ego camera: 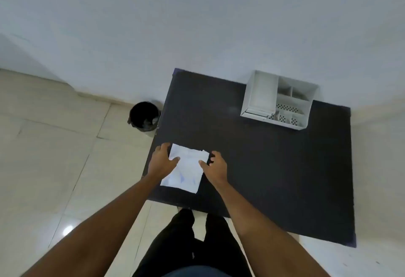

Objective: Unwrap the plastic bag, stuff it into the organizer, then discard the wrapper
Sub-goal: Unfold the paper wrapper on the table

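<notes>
White wrapped packet [185,167] lies flat near tabletop's [274,167] front-left corner. Left hand [162,160], right hand [215,166] rest on side edges, fingers spread, nothing clamped. Advice: pin one side, peel wrapper from other.

Plain pale wall [197,13]; glossy cream floor tiles [43,167] with a light glare; dark-topped table [274,167] against the wall; black bin [144,116] just beside it.

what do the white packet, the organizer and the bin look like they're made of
White packet: thin plastic film or paper, creased and flat; the look leaves it open. Organizer: probably matte white metal or plastic, with perforated panels. Bin: black, likely plastic, with a crinkled, glossy liner.
</notes>
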